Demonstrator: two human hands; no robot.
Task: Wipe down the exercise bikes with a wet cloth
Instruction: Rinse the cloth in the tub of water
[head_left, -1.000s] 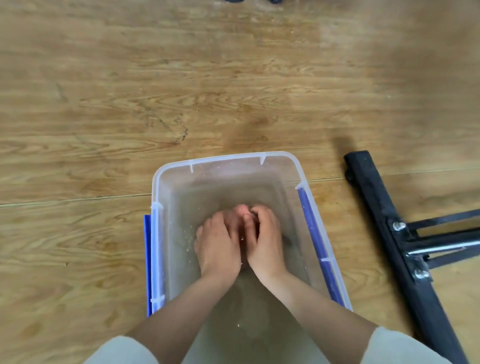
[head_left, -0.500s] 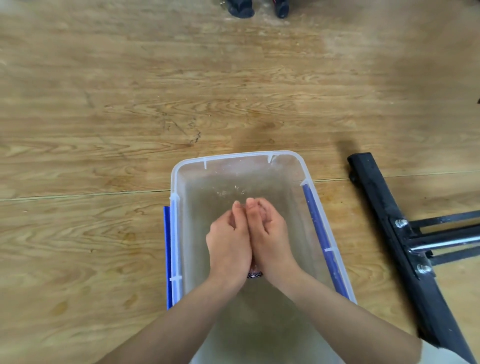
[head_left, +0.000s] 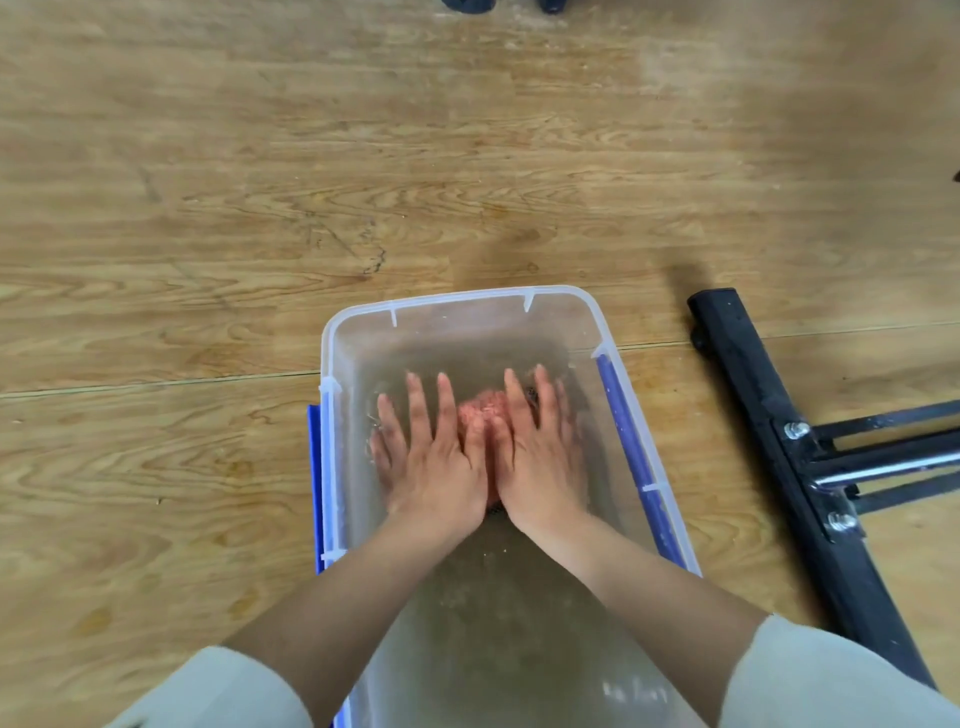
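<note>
A clear plastic tub (head_left: 462, 299) with blue side clips holds murky water on the wooden floor. A reddish-pink cloth (head_left: 485, 410) lies bunched under the water, mostly hidden by my hands. My left hand (head_left: 431, 457) and my right hand (head_left: 540, 452) lie side by side, palms down, fingers straight and spread, pressing on the cloth. A black metal base bar of an exercise bike (head_left: 779, 441) lies on the floor to the right of the tub.
Wooden plank floor (head_left: 260, 182) spreads all around the tub. Two dark objects (head_left: 467, 4) show at the top edge. Bolts and cross tubes (head_left: 883, 457) branch right from the bike's base bar.
My hands were cupped together over the cloth; now the fingers have straightened and spread flat, pressing the cloth down, and the pink cloth shows between them.
</note>
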